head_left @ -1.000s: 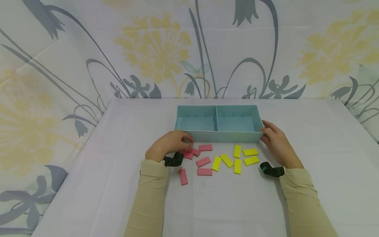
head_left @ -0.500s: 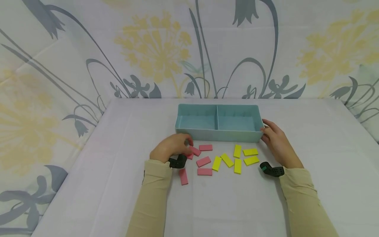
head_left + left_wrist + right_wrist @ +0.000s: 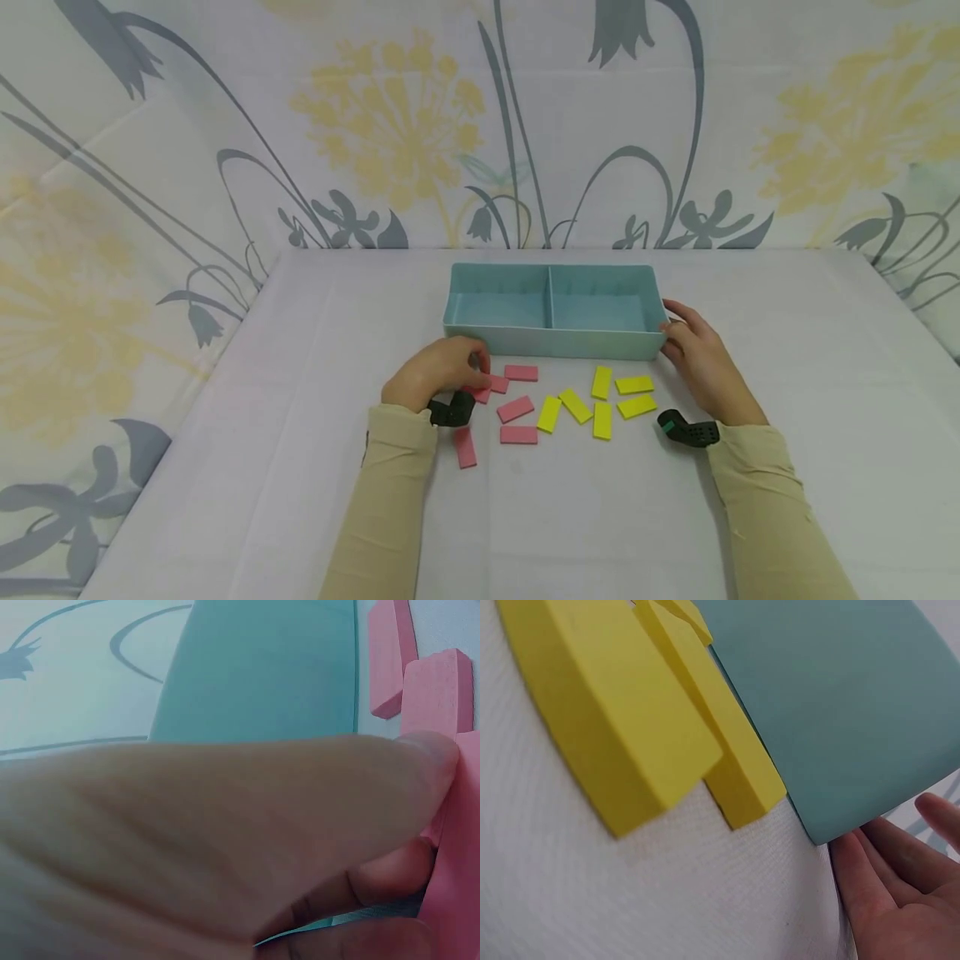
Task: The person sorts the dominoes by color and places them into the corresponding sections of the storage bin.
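A pale blue two-compartment tray (image 3: 562,343) stands on the table. In front of its left half, my left hand (image 3: 438,372) has thumb and fingers bent together over a cluster of pink blocks. The left wrist view has the thumb against a pink block (image 3: 439,690), with fingertips on its other side; a second pink block (image 3: 461,877) lies close by. My right hand (image 3: 705,367) touches the tray's right front corner with extended fingers. From the right wrist, those fingers (image 3: 862,877) meet the tray's lower edge (image 3: 817,832), and one finger stands apart from it.
Several loose pink blocks (image 3: 518,435) lie on the white cloth (image 3: 570,517) left of several yellow blocks (image 3: 602,421). Both tray compartments show bare floors. A flower-patterned cloth (image 3: 420,125) hangs behind the table.
The left hand has shifted slightly right and its thumb has come down over a pink block. The tray has moved slightly back. The right hand stays at its corner.
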A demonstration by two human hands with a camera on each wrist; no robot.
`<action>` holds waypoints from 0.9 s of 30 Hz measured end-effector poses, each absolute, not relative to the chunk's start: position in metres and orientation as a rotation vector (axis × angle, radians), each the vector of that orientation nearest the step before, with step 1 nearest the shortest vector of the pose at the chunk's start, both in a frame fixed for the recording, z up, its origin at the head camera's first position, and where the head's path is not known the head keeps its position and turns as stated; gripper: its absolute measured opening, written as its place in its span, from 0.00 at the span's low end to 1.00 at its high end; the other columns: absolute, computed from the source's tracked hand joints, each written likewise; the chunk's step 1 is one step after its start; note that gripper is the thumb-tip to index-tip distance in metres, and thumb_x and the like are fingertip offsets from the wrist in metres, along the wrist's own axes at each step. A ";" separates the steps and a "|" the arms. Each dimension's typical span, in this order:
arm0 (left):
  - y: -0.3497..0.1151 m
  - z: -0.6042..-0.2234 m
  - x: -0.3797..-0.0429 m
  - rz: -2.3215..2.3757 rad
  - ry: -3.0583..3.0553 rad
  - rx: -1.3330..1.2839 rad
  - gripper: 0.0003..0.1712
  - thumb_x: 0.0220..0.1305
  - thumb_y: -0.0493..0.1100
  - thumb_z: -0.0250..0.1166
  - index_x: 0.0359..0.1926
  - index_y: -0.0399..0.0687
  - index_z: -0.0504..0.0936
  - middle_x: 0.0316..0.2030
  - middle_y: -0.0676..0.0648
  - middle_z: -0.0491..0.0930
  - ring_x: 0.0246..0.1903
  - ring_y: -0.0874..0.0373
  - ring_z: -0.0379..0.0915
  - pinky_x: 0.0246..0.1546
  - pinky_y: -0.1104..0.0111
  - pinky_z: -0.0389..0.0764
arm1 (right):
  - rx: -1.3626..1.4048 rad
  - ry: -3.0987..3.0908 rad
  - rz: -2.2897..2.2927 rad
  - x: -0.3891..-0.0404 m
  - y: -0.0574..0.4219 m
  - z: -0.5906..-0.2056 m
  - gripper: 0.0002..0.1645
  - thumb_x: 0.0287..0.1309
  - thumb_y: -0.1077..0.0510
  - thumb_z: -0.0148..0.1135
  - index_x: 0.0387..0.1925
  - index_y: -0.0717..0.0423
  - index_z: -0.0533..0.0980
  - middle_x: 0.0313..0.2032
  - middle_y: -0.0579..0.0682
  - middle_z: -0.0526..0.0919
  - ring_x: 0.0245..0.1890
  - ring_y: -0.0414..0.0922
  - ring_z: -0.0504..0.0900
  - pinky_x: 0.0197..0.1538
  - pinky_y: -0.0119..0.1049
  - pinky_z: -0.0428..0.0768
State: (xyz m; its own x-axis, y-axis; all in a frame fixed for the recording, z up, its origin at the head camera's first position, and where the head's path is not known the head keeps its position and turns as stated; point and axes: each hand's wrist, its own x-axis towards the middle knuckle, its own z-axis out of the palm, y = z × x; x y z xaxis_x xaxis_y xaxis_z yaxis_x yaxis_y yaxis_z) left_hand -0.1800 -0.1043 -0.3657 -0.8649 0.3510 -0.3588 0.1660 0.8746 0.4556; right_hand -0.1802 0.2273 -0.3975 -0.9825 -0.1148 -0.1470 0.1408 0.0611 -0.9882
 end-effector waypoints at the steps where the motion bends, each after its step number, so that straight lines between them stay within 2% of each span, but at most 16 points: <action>1: -0.104 -0.366 -0.180 0.581 2.608 0.383 0.07 0.53 0.46 0.64 0.34 0.52 0.77 0.31 0.52 0.75 0.32 0.57 0.69 0.33 0.67 0.71 | 0.029 2.145 -2.027 -0.180 0.228 -0.398 0.33 0.64 0.52 0.38 0.68 0.50 0.43 0.67 0.55 0.41 0.63 0.47 0.52 0.62 0.39 0.55; 7: -0.101 -0.364 -0.177 0.556 2.635 0.368 0.07 0.53 0.46 0.64 0.33 0.53 0.77 0.30 0.53 0.75 0.31 0.57 0.69 0.33 0.66 0.70 | 0.041 2.158 -2.004 -0.180 0.228 -0.399 0.33 0.65 0.51 0.37 0.69 0.49 0.43 0.68 0.52 0.39 0.64 0.46 0.51 0.62 0.39 0.55; 12: -0.098 -0.362 -0.175 0.540 2.629 0.323 0.11 0.51 0.47 0.65 0.37 0.53 0.78 0.33 0.52 0.75 0.33 0.57 0.69 0.33 0.66 0.71 | 0.051 2.173 -2.001 -0.180 0.228 -0.398 0.33 0.65 0.50 0.37 0.69 0.48 0.43 0.68 0.52 0.40 0.64 0.46 0.52 0.62 0.39 0.55; 17: -0.097 -0.364 -0.173 0.536 2.617 0.319 0.13 0.49 0.47 0.66 0.37 0.52 0.77 0.30 0.53 0.75 0.30 0.58 0.69 0.31 0.67 0.70 | 0.047 2.167 -2.018 -0.179 0.226 -0.399 0.33 0.65 0.51 0.38 0.68 0.50 0.44 0.67 0.55 0.40 0.64 0.48 0.52 0.62 0.39 0.56; 27: -0.095 -0.362 -0.173 0.542 2.637 0.350 0.11 0.49 0.44 0.66 0.34 0.51 0.75 0.28 0.53 0.74 0.26 0.57 0.69 0.28 0.68 0.70 | 0.033 2.204 -2.001 -0.180 0.226 -0.400 0.33 0.65 0.51 0.36 0.68 0.51 0.44 0.67 0.55 0.41 0.64 0.49 0.52 0.61 0.39 0.56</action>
